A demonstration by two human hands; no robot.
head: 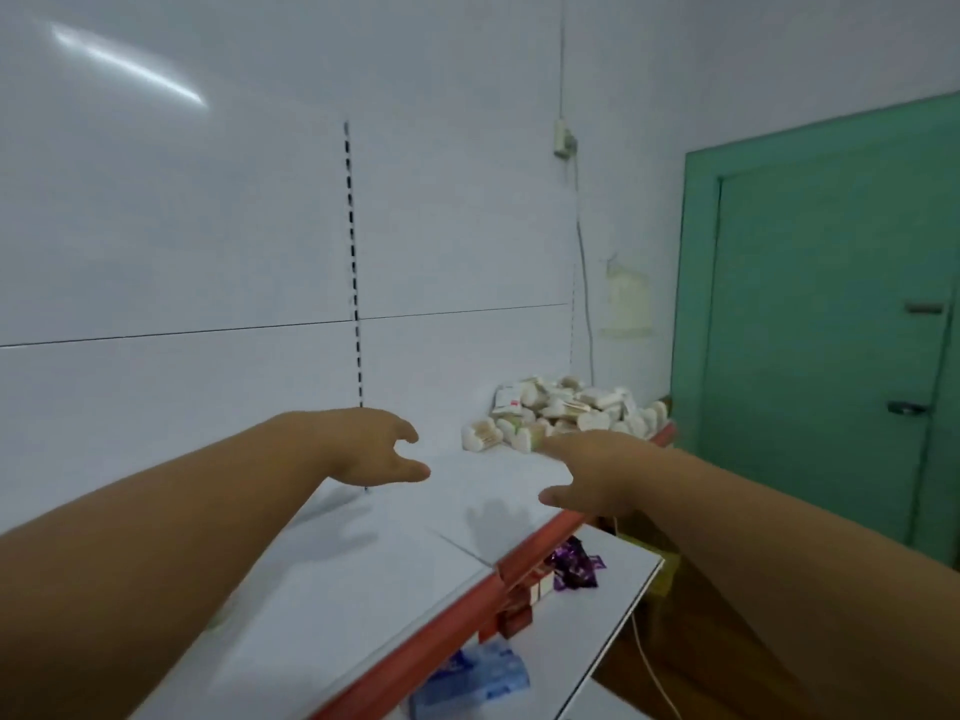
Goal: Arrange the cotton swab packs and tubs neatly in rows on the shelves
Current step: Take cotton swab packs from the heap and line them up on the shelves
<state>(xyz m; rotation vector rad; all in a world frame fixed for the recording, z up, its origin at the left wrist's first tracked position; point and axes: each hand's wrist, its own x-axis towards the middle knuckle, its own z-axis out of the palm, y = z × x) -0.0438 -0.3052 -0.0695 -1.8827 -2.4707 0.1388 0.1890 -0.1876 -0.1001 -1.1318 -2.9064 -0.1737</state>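
Note:
A loose heap of cotton swab packs (569,410) lies at the far right end of the white upper shelf (363,553). My right hand (592,472) is stretched out over the shelf's red front edge, fingers straight, with its fingertips just short of the nearest pack. My left hand (371,449) hovers above the bare shelf to the left of the heap, thumb and fingers spread apart and holding nothing. Both forearms reach in from the bottom corners.
The shelf's red front strip (447,621) runs diagonally. On the lower shelf (587,641) lie a purple wrapped pack (574,566), small red and white boxes (519,610) and a blue tissue pack (467,678). A green door (831,314) stands at the right.

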